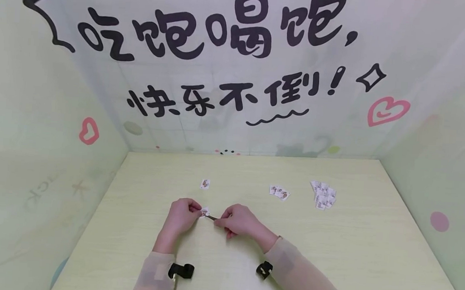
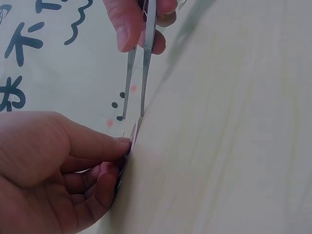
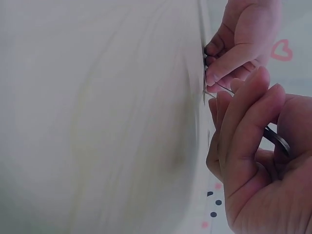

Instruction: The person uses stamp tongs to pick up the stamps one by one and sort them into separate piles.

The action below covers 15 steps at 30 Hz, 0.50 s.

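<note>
Above the middle of the table, my left hand [image 1: 183, 214] pinches a small white printed card [image 1: 205, 211] between thumb and fingers. In the left wrist view the card [image 2: 132, 139] is seen nearly edge-on at the left thumb tip. My right hand [image 1: 243, 221] grips metal tweezers [image 1: 212, 217], which point left toward that card. Their two prongs [image 2: 145, 83] stand parted, with the tips right at the card's edge. In the right wrist view the fingers of the right hand [image 3: 258, 141] hide most of the tweezers.
A single small card [image 1: 205, 184] lies beyond the left hand. To the right are a short overlapping row of cards [image 1: 279, 192] and a larger overlapping cluster of cards [image 1: 323, 195]. A lettered wall [image 1: 233, 136] rises behind the pale wooden table [image 1: 351, 254].
</note>
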Motion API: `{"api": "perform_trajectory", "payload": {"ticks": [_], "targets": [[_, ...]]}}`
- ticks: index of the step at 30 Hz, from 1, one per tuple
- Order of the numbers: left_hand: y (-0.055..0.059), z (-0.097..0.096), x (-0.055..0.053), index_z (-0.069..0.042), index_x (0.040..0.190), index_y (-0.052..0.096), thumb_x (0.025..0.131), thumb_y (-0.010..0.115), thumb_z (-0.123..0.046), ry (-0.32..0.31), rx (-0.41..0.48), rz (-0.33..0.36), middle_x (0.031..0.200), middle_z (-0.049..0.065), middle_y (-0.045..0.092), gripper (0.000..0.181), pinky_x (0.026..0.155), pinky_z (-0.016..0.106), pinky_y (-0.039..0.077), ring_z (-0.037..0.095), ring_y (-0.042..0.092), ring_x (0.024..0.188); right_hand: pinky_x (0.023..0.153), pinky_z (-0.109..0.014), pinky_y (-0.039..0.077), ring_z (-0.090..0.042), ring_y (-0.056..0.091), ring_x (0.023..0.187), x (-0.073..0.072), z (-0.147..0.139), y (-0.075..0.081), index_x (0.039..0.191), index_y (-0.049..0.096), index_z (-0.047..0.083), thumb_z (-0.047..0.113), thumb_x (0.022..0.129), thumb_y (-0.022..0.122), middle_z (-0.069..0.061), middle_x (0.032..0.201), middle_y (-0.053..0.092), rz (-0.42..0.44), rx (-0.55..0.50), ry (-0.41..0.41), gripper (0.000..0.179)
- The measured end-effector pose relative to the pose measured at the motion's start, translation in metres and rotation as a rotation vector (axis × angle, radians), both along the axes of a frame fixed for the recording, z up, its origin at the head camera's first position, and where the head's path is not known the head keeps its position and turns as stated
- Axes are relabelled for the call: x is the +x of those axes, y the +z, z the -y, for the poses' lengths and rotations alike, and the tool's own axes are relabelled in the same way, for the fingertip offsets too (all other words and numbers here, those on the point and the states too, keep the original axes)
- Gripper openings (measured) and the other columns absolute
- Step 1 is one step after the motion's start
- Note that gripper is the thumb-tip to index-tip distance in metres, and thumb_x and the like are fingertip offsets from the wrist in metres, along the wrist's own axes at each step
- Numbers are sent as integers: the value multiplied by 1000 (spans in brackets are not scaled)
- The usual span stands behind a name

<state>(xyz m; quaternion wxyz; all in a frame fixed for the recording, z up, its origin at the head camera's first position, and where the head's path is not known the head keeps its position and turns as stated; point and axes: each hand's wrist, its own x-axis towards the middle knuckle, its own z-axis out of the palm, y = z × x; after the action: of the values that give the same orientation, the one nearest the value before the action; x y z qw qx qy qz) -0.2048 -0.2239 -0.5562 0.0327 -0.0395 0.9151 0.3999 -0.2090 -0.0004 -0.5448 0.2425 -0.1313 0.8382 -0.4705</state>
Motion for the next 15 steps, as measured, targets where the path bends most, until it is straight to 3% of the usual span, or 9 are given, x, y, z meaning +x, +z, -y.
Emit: {"api": "perform_trajectory", "payload": {"ticks": [8, 11, 15], "targets": [[1, 1, 0, -1, 95, 76, 93, 79, -4, 2, -8, 3, 84, 6, 69, 4, 75, 39, 54, 21, 63, 78, 57, -26, 46, -13, 60, 52, -3, 4, -4, 83, 70, 13, 23, 98, 78, -2, 63, 66, -65, 18, 5, 20], [1, 0, 0, -2, 95, 77, 93, 79, -6, 1, -1, 14, 85, 5, 69, 5, 75, 37, 53, 20, 63, 79, 62, -27, 46, -12, 59, 59, -5, 4, -5, 83, 71, 13, 22, 98, 78, 1, 67, 66, -105, 40, 3, 18], [5, -3, 1, -5, 96, 77, 93, 80, -6, -26, 31, -26, 85, 3, 69, 4, 73, 34, 51, 19, 61, 79, 66, -29, 47, -13, 57, 70, -11, -7, -1, 85, 72, 14, 22, 98, 77, 4, 75, 66, -138, 81, 16, 16]]}}
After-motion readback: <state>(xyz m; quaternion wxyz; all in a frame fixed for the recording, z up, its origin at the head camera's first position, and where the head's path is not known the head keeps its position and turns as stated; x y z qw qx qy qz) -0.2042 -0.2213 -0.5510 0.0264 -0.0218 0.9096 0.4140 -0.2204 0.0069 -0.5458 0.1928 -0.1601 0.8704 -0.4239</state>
